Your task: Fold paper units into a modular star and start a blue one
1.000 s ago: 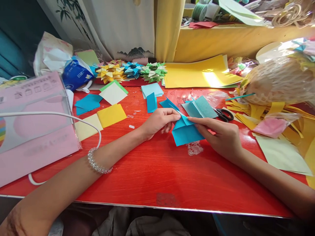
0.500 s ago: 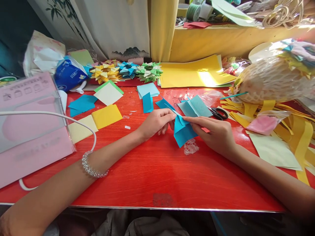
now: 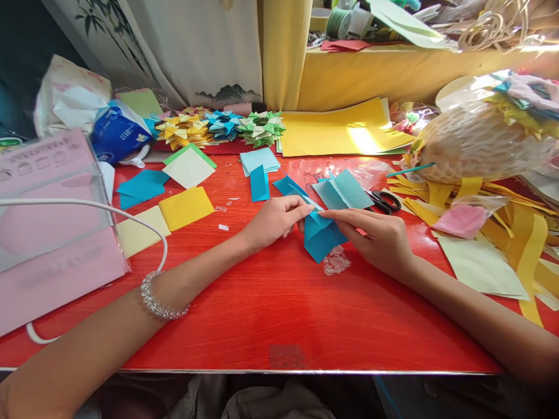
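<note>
A blue folded paper piece (image 3: 322,238) lies on the red table (image 3: 279,302) between both hands. My left hand (image 3: 273,221) pinches its upper left edge with fingertips. My right hand (image 3: 378,238) presses its top fold from the right, forefinger stretched along the crease. More blue folded papers (image 3: 343,191) lie just behind, with black scissors (image 3: 384,201) beside them. A bead bracelet (image 3: 159,297) circles my left wrist.
Finished paper stars (image 3: 222,125) in yellow, blue and green line the back. Loose blue (image 3: 140,186), yellow (image 3: 186,206) and white squares lie at left, near a pink box (image 3: 52,227) with a white cable. Yellow sheets (image 3: 345,131), strips and a wrapped bundle (image 3: 480,142) crowd the right.
The blue paper has been folded narrower and drawn slightly left; both hands shifted a little left with it. The view has also drifted.
</note>
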`<state>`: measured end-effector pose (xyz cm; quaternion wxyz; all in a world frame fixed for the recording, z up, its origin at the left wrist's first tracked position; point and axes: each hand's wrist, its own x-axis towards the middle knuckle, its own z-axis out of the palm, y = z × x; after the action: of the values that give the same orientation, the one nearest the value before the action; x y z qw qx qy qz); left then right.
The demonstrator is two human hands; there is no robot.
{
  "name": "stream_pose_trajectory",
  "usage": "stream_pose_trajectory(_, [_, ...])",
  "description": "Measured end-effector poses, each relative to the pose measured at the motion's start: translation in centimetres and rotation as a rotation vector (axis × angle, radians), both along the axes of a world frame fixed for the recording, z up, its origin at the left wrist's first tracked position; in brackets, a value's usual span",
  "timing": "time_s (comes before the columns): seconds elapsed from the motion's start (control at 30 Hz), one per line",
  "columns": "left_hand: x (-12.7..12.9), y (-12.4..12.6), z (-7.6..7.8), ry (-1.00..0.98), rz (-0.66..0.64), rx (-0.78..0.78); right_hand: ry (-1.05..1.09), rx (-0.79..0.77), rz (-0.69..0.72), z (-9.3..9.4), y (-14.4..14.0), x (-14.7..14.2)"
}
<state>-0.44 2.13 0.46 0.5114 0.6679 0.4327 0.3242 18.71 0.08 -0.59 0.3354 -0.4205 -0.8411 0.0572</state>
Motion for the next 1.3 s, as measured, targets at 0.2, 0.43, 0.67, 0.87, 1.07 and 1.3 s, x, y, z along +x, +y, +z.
stream_pose_trajectory(0.2, [0.0, -0.2, -0.4, 0.105, 0.044, 0.138, 0.128, -0.198, 0.065, 0.4, 0.1, -0.1])
stream_pose_trajectory(0.43, [0.0, -0.7, -0.1, 0.193, 0.045, 0.374, 0.501, -0.741, 0.04, 0.9, 0.2, -0.8])
stream_pose_trajectory(0.67, [0.3, -1.1, 0.0, 0.3, 0.017, 0.522, 0.483, -0.943, 0.065, 0.9, -0.2, -1.1])
stream_pose_trajectory(0.87, [0.3, -0.9, -0.3, 0.319, 0.022, 0.575, 0.571, -1.051, 0.083, 0.8, -0.3, -1.1])
stream_pose_trajectory(1.07, [0.3, -1.0, -0.2, 0.336, 0.019, 0.585, 0.602, -1.081, 0.066, 0.8, -0.4, -1.2])
stream_pose_trajectory(1.3, [0.3, -1.1, 0.0, 0.342, 0.013, 0.583, 0.67, -1.127, 0.016, 0.7, -0.4, -1.4])
